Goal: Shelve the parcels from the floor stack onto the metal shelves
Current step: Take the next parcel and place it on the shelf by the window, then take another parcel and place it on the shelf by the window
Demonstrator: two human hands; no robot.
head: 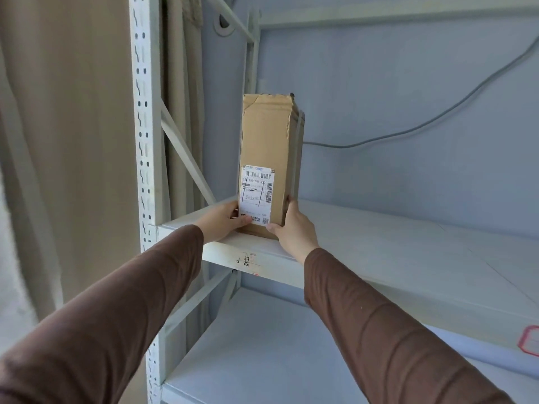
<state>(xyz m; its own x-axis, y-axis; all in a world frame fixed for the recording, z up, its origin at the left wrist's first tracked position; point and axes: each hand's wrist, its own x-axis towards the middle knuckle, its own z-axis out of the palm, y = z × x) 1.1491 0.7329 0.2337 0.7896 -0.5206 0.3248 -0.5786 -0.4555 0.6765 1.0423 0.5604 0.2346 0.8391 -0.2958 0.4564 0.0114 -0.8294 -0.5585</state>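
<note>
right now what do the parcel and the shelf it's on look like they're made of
Parcel: brown corrugated cardboard, matte, judging by its creased face and ragged top edge; a white paper label is stuck low on the front. Both hands grip its base. Shelf: it looks like pale painted sheet metal with a smooth, slightly scuffed finish, matching the punched upright.

Parcel upright on shelf, both hands.

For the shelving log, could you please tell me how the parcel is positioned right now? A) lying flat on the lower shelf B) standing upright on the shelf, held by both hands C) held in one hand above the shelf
B: the parcel stands on end at the shelf front edge, with the left hand and right hand gripping its base on either side.
</note>
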